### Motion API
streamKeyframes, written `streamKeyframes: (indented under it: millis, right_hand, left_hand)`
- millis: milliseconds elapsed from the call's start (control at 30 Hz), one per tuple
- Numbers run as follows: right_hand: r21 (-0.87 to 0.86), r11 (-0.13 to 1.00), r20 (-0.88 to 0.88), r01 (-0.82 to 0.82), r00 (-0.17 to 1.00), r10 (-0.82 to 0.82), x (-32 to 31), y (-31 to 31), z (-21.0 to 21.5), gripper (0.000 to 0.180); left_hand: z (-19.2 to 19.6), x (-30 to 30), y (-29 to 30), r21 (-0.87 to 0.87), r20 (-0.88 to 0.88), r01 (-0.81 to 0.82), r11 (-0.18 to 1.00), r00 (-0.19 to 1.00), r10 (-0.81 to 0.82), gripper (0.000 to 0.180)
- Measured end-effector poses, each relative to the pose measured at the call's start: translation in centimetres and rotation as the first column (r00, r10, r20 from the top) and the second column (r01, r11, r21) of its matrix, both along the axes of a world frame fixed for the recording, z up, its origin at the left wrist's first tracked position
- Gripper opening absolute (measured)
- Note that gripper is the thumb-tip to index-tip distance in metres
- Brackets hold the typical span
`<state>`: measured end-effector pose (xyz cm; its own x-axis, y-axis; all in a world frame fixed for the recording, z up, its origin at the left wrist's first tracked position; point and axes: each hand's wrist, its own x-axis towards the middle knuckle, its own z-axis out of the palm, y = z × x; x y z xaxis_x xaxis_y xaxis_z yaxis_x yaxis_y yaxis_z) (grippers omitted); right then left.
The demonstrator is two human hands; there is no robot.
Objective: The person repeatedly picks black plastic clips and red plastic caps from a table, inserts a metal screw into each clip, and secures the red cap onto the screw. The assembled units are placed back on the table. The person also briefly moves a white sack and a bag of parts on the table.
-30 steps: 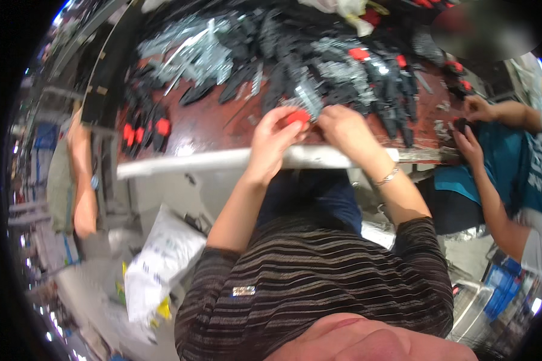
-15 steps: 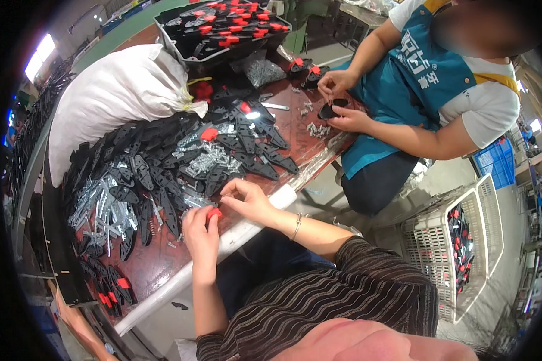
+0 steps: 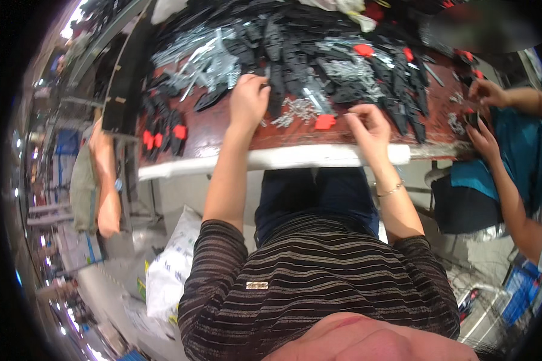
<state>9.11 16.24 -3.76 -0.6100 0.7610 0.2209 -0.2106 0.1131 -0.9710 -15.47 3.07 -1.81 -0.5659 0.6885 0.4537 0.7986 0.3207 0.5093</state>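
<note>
No wording can be read, since the bluish print on the white sack (image 3: 171, 268) at the left is too small and blurred, and the shiny little plate (image 3: 257, 286) on the striped top (image 3: 325, 265) shows no legible characters.

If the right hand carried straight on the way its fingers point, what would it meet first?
The right hand would probably meet the red piece on the table, just to its left; depth is unclear, so it might pass above.
</note>
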Motion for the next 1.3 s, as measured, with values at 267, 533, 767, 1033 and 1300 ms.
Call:
streamKeyframes:
  millis: [267, 533, 767, 1033, 1300]
  right_hand:
    - [0.044, 0.999, 0.034, -0.009, 0.999, 0.008, 0.0, 0.6, -0.6, 0.011]
    - [-0.033, 0.999, 0.008, -0.009, 1.000, 0.009, 0.0, 0.5, -0.4, 0.010]
    - [-0.096, 0.992, -0.163, -0.084, 0.984, 0.068, -0.6, -1.3, 2.6, 0.010]
    - [-0.166, 0.958, -0.172, -0.235, 0.963, 0.206, -1.6, -4.2, 5.7, 0.009]
    - [-0.168, 0.958, -0.132, -0.231, 0.969, 0.211, -1.7, -4.8, 5.6, 0.008]
  left_hand:
    - [1.8, 3.1, 0.9, -0.188, -0.039, -0.170, 0.967, 0.985, 0.165, 0.053]
    - [3.0, 2.9, 1.4, 0.198, 0.605, -0.015, 0.980, 0.788, -0.110, 0.035]
    - [4.7, 8.8, -1.0, 0.564, 0.823, -0.065, 0.823, 0.130, -0.553, 0.031]
    - [4.1, 11.6, -2.1, 0.570, 0.805, -0.043, 0.821, 0.230, -0.547, 0.033]
    - [4.4, 11.7, -2.8, 0.560, 0.758, 0.018, 0.828, 0.392, -0.522, 0.035]
